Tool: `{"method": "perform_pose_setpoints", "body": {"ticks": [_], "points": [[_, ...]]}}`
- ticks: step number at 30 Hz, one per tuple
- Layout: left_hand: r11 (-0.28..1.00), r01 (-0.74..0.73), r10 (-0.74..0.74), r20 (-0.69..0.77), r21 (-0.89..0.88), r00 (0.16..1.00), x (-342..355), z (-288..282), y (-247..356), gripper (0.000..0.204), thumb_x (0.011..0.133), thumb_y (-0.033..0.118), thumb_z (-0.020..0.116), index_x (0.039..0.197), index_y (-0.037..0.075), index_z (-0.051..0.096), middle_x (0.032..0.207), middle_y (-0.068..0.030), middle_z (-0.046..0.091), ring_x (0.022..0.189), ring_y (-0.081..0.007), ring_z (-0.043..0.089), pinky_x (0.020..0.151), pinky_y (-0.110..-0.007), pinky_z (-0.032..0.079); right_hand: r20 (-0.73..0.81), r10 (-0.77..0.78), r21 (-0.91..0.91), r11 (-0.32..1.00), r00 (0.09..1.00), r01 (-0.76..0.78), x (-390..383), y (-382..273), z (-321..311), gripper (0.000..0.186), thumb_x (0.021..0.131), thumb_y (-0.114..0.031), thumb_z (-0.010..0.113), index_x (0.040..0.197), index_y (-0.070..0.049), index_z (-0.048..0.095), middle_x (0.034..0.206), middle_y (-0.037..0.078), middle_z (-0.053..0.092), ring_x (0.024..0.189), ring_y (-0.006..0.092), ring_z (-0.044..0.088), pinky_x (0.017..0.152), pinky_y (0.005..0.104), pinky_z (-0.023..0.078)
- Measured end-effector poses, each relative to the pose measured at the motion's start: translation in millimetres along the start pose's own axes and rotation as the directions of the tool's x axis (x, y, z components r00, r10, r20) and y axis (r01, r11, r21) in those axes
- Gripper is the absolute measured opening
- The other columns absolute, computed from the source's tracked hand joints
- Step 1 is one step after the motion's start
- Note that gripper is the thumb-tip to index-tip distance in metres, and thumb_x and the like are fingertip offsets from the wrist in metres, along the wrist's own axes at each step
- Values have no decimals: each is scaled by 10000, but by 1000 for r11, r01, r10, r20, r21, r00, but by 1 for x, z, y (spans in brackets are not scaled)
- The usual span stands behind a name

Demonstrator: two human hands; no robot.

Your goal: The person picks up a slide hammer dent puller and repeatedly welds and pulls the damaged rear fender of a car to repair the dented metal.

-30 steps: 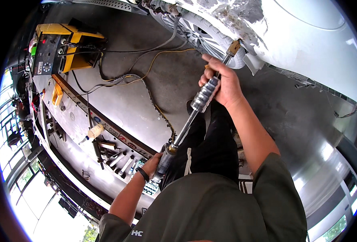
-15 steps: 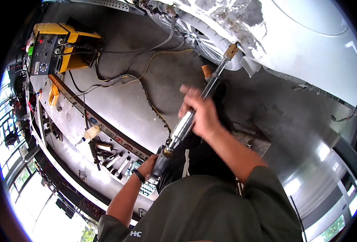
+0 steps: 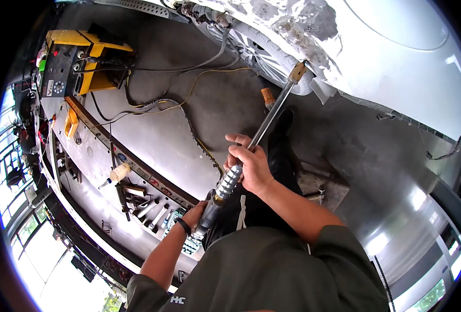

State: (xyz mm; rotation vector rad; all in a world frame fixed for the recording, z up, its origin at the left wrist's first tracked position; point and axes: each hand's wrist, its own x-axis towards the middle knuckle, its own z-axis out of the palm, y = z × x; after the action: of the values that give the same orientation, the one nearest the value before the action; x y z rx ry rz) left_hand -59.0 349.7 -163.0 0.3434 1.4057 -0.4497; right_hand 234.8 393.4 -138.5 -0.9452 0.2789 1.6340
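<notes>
A slide hammer dent puller slants from my waist to the car body, its bare steel rod [image 3: 272,115] ending in a brass-coloured tip [image 3: 297,73] against the scraped patch [image 3: 307,28] of the white panel. My left hand [image 3: 195,213] is wrapped round the dark handle [image 3: 209,214] at the near end. The ribbed silver sliding weight [image 3: 227,183] sits low on the rod, close to that handle. Around the rod at the weight's upper end, my right hand [image 3: 252,167] curls loosely, with the index finger partly stretched out.
A yellow and black machine [image 3: 64,67] stands at the far left, its cables [image 3: 163,101] trailing over the floor. A workbench [image 3: 92,156] on the left carries a bottle [image 3: 118,173] and several tools. Beside my leg is a low stool-like block [image 3: 324,184].
My right hand has slid down the rod toward the handle, and the sliding weight, blurred before, is now sharp near the handle. The left hand stays on the handle.
</notes>
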Motion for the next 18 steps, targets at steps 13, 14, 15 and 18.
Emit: {"method": "perform_pose_setpoints", "body": {"ticks": [13,14,15,18], "points": [[989,122,-123,-8,-82,992,1,-13,-20,437,1015,532,410,1044,158,634,808,-22,653,564,-149,588,491,-319,501,-14,-64,2,998,998,64,-8,49,-11,186,944,-125,646,1079,0,620,692,32,563,600,126,559,646,315,521],[978,180,-186,-56,-102,981,-12,-3,-10,419,1019,499,413,1028,148,642,793,-13,647,577,-143,583,505,-314,492,-62,42,0,999,997,-42,-13,57,-14,147,932,-103,656,1035,1,641,689,27,567,599,122,557,653,316,528],[984,164,-168,-62,-69,984,-8,-15,-29,417,1019,492,410,1030,146,643,792,-13,648,593,-144,588,516,-315,494,-88,87,23,996,992,-86,-17,71,-14,122,929,-102,656,999,-2,653,691,24,568,604,120,556,653,315,528],[988,149,-151,-48,-50,987,5,-33,-63,421,1022,468,392,1087,133,639,825,-26,654,645,-156,603,548,-322,505,-133,158,23,987,978,-156,-22,73,-15,107,910,-95,637,963,-3,651,672,34,572,607,131,555,674,324,528]]}}
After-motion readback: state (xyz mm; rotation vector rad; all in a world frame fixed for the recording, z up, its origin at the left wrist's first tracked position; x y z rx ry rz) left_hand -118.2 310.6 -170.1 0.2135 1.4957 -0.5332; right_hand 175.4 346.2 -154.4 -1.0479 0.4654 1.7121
